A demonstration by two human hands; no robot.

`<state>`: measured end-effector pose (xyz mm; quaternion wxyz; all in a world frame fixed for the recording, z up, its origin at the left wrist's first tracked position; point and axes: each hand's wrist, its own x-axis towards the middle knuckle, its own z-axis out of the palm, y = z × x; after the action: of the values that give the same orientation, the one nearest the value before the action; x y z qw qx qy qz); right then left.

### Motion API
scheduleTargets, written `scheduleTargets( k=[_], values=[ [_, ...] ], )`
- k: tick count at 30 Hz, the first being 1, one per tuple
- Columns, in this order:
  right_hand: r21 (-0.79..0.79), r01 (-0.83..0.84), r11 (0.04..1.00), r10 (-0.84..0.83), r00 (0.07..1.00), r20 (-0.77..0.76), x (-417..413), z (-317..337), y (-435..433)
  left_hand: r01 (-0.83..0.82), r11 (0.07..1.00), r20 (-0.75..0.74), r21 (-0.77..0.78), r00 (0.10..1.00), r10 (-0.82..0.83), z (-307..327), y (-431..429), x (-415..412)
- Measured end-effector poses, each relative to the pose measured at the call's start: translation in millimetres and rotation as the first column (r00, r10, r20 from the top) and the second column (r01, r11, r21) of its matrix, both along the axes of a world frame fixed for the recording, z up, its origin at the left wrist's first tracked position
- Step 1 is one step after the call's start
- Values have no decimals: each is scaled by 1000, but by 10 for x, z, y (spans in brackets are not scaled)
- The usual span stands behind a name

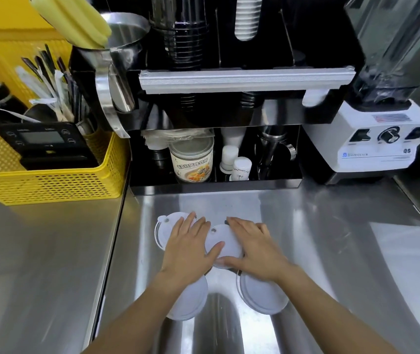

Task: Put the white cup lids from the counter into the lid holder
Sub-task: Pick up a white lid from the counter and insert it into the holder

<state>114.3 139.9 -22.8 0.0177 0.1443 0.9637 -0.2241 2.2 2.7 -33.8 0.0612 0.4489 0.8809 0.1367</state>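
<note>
Resting flat on the steel worktop [331, 238], both of my hands lie palm down among the white lids. My left hand [188, 247] covers part of the far-left lid [164, 227], its grip spread, fingers straight and its thumb lying across the middle lid [225, 242]. My right hand [253, 247] lies just beside it, grip also spread, fingers over the right edge of that same middle lid; neither hand is pinching anything. Two more lids lie nearer to me: one [191, 300] under my left wrist, another [261, 293] under my right wrist. All four lids I can see lie on the worktop. Behind them stands the black holder [229, 185] with stacked cups; a white blender [377, 141] stands at right, a yellow basket [50, 185] at left.
</note>
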Motion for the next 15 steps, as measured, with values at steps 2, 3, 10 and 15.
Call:
scheduleTargets(
  k=[2, 3, 10, 15],
  values=[
    [1, -23, 1000, 23, 1000, 7, 13, -10, 0, 2, 1000, -6, -10, 1000, -2, -11, -1, 4],
    [15, -33, 999, 33, 999, 10, 17, -20, 5, 3, 1000, -12, -12, 1000, -4, -12, 1, 6],
    [-49, 29, 998, -30, 999, -18, -14, 26, -11, 17, 1000, 64, -3, 998, -17, 56, 12, 31],
    [-237, 63, 970, -89, 991, -101, -26, 277, 47, 1, 989, 222, 145, 975, -34, 322, 54, 5]
  ],
)
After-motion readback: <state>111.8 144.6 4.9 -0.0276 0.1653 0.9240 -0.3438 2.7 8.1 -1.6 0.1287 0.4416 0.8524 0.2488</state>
